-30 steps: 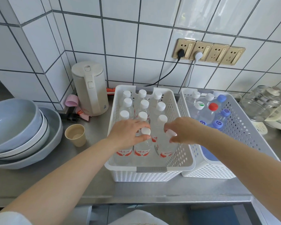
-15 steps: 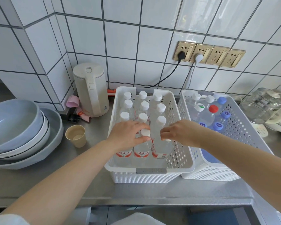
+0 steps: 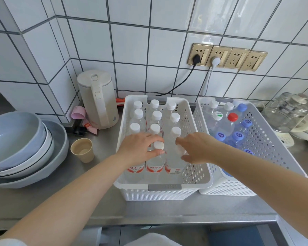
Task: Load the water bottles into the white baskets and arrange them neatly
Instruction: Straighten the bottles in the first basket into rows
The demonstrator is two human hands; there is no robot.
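Twelve white-capped water bottles are stood upright in the left white basket, three across and four deep; red labels are seen on the front row. The front-middle bottle is pinched at the neck by the left hand: thumb below the cap, fingers curled over the top, cap showing between them. The front-left bottle is covered at the top by the same hand, only its label and lower body are seen; whether it is gripped cannot be told. The front-right bottle is held near its cap by the right hand, fingers bent round the neck, thumb underneath at the shoulder; the cap is mostly hidden by the fingers. Both hands are closed loosely, not flat.

The right white basket is set just beside the left one, walls touching or nearly so. Mixed bottles are held in it: white caps at the back, one red cap, several blue caps with a swirl mark. Part of it is crossed by the right forearm.

Both baskets are placed on a steel counter. Left of the baskets a paper cup is stood, then stacked bowls. A white kettle is seen behind the cup, against the tiled wall. A glass kettle is seen at the far right. Four gold sockets are fixed on the wall, two with plugs in.
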